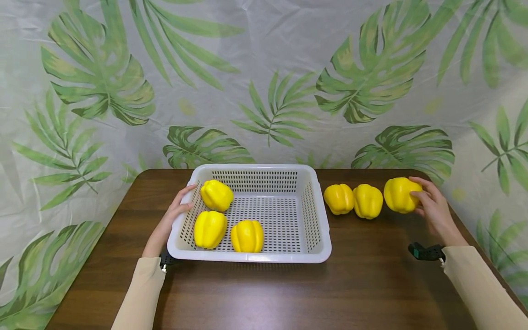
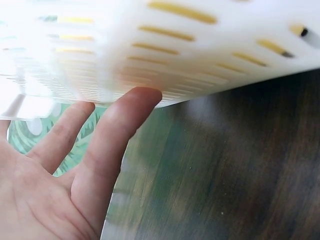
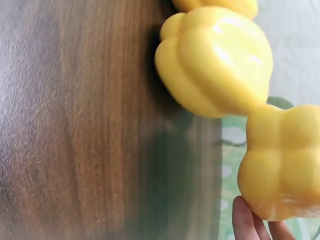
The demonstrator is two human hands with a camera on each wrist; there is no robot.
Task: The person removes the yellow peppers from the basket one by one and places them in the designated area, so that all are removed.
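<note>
My right hand [image 1: 437,208] grips a yellow bell pepper [image 1: 399,195] at the far right, fingers and thumb on its right side. In the right wrist view that bell pepper [image 3: 280,160] shows its lobed end, with fingertips [image 3: 243,215] against it. My left hand [image 1: 171,217] rests at the left side of a white perforated plastic basket [image 1: 323,236]. Its thumb [image 2: 112,135] and a finger lie fairly straight against the basket's outer side in the left wrist view. Three yellow bell peppers [image 1: 209,229] lie inside the basket, toward its left half.
Two more yellow bell peppers, one [image 1: 339,199] near the basket's right rim and another [image 1: 368,201] beside it, sit on the brown wooden table [image 1: 367,284]. A leaf-patterned sheet [image 1: 280,59] hangs behind the table. Each wrist wears a small black camera.
</note>
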